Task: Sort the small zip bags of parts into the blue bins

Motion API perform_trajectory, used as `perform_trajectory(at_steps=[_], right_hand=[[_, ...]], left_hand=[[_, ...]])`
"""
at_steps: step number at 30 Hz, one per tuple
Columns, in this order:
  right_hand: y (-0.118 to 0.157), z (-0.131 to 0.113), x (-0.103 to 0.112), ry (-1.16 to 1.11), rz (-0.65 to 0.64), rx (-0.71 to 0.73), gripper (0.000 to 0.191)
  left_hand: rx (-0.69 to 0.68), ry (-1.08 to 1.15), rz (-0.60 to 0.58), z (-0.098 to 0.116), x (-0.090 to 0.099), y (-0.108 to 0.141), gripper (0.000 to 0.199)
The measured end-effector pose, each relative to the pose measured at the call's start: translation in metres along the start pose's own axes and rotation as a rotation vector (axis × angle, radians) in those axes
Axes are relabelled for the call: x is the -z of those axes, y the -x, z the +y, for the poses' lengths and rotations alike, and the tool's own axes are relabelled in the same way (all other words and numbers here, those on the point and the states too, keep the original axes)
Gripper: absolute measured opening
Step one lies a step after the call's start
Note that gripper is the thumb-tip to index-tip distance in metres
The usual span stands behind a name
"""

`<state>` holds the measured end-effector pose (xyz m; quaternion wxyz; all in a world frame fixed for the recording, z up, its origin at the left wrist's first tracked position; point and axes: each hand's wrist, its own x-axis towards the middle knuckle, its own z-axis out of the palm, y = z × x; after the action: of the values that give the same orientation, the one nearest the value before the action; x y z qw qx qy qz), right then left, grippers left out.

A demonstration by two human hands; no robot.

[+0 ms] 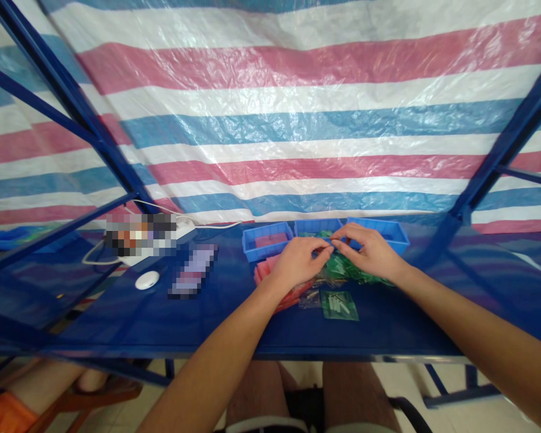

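Note:
My left hand (pixel 298 260) and my right hand (pixel 364 248) meet above the blue table, fingertips almost touching. Thumb and fingers are pinched on both; whatever lies between them is too small to make out. Under my left hand is a pile of pink-red plastic bags (pixel 265 268). Green plastic bags (pixel 342 268) lie below my right hand. Closer to me, a flat green bag (pixel 340 305) holds several pale, slim pieces. Beside it is a clear bag (pixel 309 298) with small contents.
Behind my hands stand three blue bins: a left bin (pixel 267 248) with pink contents, a middle bin (pixel 318 226) with greenish ones, and a right bin (pixel 394 236). Leftward are a blurred phone-like slab (pixel 193 270), a white rounded case (pixel 147 280) and a power strip (pixel 133 260). Another person's arm shows lower left.

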<state>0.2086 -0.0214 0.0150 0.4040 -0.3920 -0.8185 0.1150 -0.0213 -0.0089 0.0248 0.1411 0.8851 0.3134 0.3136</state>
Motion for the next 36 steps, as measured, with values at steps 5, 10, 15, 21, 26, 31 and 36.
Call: perform_trajectory(at_steps=[5, 10, 15, 21, 26, 31, 36], right_hand=[[0.001, -0.01, -0.009, -0.06, -0.182, 0.135, 0.023], [0.003, -0.017, -0.023, -0.035, -0.363, 0.187, 0.055], [0.006, -0.011, -0.03, 0.037, -0.354, 0.183, 0.037], [0.005, -0.014, -0.028, -0.017, -0.302, 0.209, 0.021], [0.003, -0.015, -0.023, -0.096, -0.254, 0.142, 0.018], [0.0, -0.012, -0.021, -0.137, -0.277, 0.098, 0.032], [-0.001, -0.008, -0.018, -0.144, -0.17, -0.002, 0.037]], left_hand=[[0.081, -0.056, 0.177, 0.0, 0.005, 0.001, 0.027], [0.076, -0.114, 0.244, 0.002, 0.004, 0.002, 0.026], [0.078, -0.142, 0.222, 0.004, 0.003, 0.002, 0.025], [0.078, -0.129, 0.236, 0.006, 0.005, 0.003, 0.026], [0.036, -0.095, 0.268, 0.007, 0.007, 0.002, 0.025], [0.003, -0.1, 0.301, 0.004, 0.005, 0.001, 0.023], [-0.003, -0.089, 0.276, 0.003, 0.005, 0.001, 0.022]])
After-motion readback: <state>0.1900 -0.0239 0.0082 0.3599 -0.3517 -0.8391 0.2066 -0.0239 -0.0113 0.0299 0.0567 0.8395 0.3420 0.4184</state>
